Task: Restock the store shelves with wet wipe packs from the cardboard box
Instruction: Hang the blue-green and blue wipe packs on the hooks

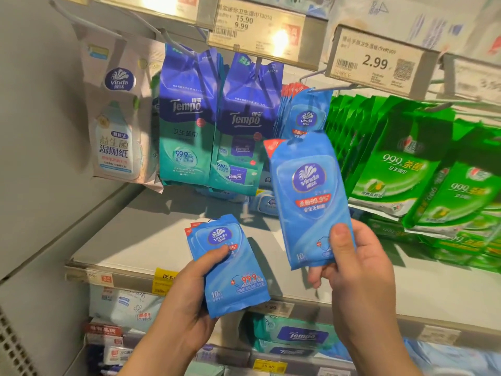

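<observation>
My right hand (357, 270) pinches the lower end of a blue Vinda wet wipe pack (309, 196), thumb on its front. The pack is held upright, and its top edge sits just below a row of the same blue packs (303, 115) that hang on a metal peg hook (322, 89). My left hand (187, 302) grips a small stack of blue Vinda packs (230, 270) lower down, in front of the shelf edge. The cardboard box is out of view.
Blue-green Tempo packs (187, 118) and a white Vinda pack (116, 137) hang to the left. Green packs (406, 158) hang in rows at the right. Price tags (376, 61) stick out overhead. A grey shelf board (151, 234) lies below, with more goods under it.
</observation>
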Available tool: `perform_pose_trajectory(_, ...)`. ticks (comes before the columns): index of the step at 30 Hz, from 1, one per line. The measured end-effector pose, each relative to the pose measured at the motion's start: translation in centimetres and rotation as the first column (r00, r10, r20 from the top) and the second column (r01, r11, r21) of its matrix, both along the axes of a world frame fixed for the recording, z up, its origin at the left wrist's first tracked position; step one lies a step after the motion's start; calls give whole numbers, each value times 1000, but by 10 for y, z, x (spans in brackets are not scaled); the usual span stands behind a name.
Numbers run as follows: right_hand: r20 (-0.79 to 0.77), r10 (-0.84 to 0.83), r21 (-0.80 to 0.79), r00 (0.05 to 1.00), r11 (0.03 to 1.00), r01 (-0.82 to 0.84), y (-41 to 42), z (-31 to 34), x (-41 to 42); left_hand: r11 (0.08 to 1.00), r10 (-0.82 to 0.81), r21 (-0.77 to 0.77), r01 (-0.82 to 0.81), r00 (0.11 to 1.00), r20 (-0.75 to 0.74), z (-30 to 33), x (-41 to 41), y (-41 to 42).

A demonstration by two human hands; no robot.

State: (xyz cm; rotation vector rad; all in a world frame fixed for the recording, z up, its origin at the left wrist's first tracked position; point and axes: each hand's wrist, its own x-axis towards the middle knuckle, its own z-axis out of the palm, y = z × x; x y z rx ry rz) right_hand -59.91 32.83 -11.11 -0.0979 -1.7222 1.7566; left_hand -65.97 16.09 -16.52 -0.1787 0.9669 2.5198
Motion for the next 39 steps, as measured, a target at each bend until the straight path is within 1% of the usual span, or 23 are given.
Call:
perform_pose_trajectory(3, -95, 1, -24, 995, 1000, -4, -1, 15, 1, 1000, -5, -1, 5, 1000, 4, 0, 0, 1)
perform_pose_trajectory(9, -221, 4, -38, 975, 999, -13, -4, 40, 0, 1000, -19, 1, 19, 1000, -8, 3, 0, 2)
perform_pose_trajectory(14, -275, -20, -93, 961, 996, -6, -9, 55, -3, 999, -42, 9, 43, 999, -24, 4, 1, 2)
perform_pose_trajectory(18, -242, -77, -141, 967, 989, 43, -8, 60, -13, 999, -45, 7, 45, 999, -15, 4, 2, 2)
perform_pose_trajectory(23, -179, -123, -137, 976, 986, 99, -7, 57, -21, 999, -40, -1, 40, 999, -10, 5, 1, -1)
perform_pose_trajectory(29, -150, -138, -161, 979, 980, 113, -10, 48, -21, 1000, -31, -7, 31, 999, -14, 4, 0, -5)
perform_pose_trajectory(33, -146, -121, -181, 982, 979, 94, -10, 46, -23, 1000, -26, -8, 26, 1000, -4, 4, 0, -5)
perform_pose_trajectory(39, -82, -28, -219, 996, 976, 9, -16, 26, -27, 999, -42, 1, 42, 999, 1, 3, -1, -4)
